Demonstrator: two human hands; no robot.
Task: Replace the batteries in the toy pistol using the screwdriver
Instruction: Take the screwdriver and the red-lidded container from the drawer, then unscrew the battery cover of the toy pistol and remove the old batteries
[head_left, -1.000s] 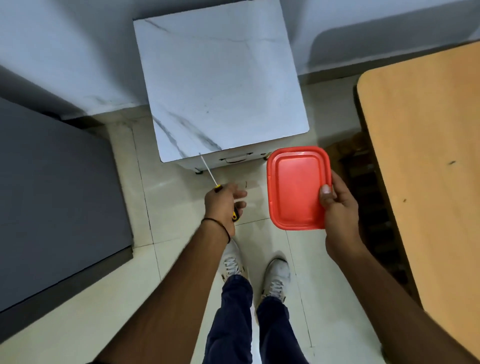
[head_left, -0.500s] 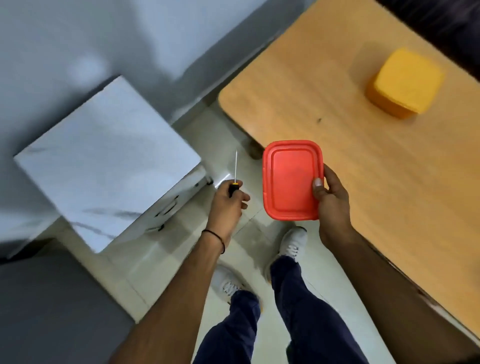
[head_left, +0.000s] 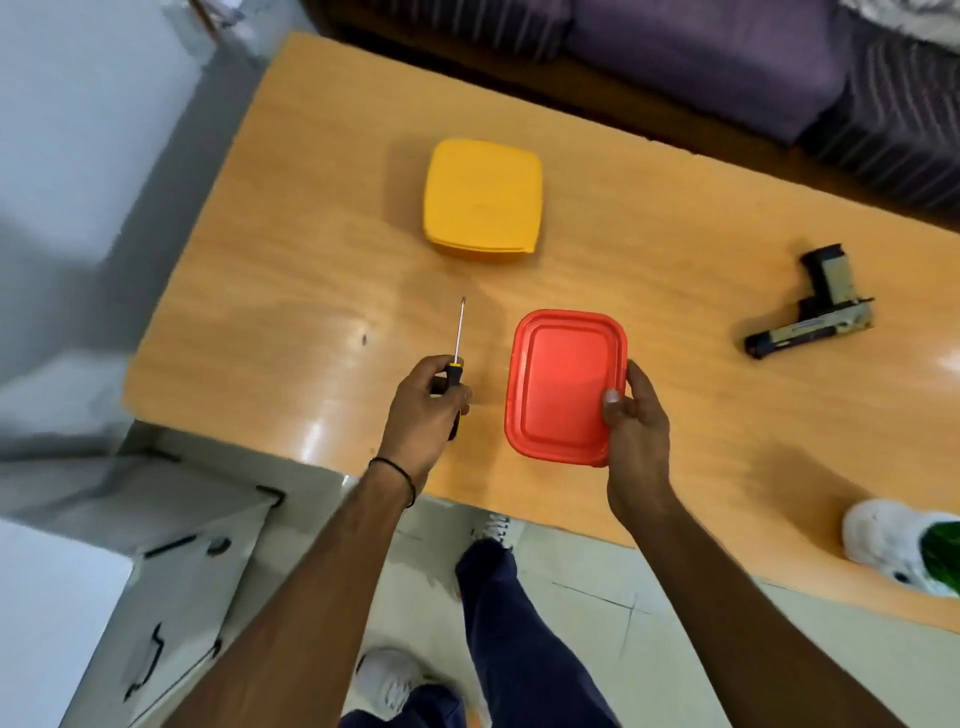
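1. Hidden or unclear items
- The red container (head_left: 563, 384) is closed by its lid; its contents cannot be seen.
- The yellow container (head_left: 483, 200), on the desk (head_left: 311, 291) beyond the red container and slightly to its left, is also lidded; its contents cannot be seen.
- Whether the red container rests on the desk or is held just above it cannot be determined.
- A white and green object (head_left: 893, 540), well to the right of the red container at the near desk edge, is cut off by the frame and blurred; it cannot be identified.
- The lower part of the screwdriver (head_left: 455, 371) handle is covered by the left hand (head_left: 423, 410).

2. Fingers
- Left hand: fingers (head_left: 457, 402) curled and clamped round the black and yellow screwdriver handle, just left of the red container. The shaft points away from the person, over the desk.
- Right hand (head_left: 636, 431): grips the right edge of the red container, thumb on the lid, remaining fingers underneath and out of view.

3. Task item location
- The toy pistol (head_left: 831, 309) lies on its side on the desk, well to the right of the red container and apart from both hands.
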